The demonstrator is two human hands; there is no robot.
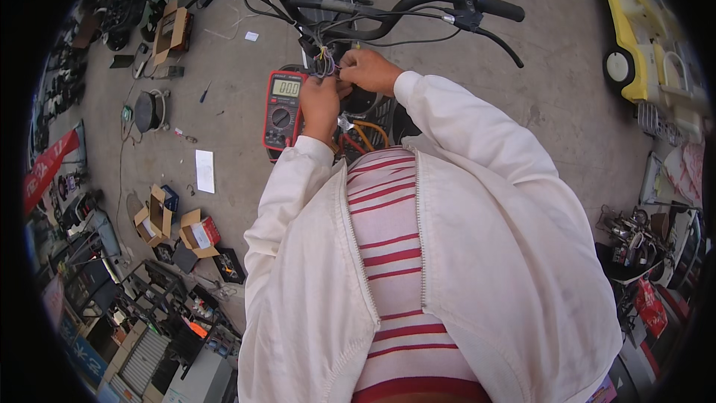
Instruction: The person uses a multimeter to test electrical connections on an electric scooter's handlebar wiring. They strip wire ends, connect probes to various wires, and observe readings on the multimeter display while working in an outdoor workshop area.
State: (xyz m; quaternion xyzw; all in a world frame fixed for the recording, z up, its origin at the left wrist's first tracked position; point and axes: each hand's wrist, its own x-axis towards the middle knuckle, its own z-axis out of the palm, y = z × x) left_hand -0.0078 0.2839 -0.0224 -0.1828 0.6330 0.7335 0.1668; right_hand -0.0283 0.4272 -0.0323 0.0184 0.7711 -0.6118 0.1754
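My left hand (321, 108) and my right hand (371, 72) meet just below the black handlebar (418, 1) of an electric scooter or bike. Between them and the steering column hangs a bundle of thin purple and yellow wires (324, 62). My right fingers pinch together at the bundle's right side, seemingly on a wire. The left fingers are closed close by, and what lies in them is hidden. Beside my left hand rests a red multimeter (282, 110) with its display lit. Thick orange cables (371, 133) show below my hands.
On the floor to the left lie a white sheet of paper (205, 172), a screwdriver (203, 95), a round black part (151, 110) and opened cardboard boxes (154, 215). A yellow vehicle (630, 26) stands at the far right. Brake levers (501, 46) and cables stick out from the handlebar.
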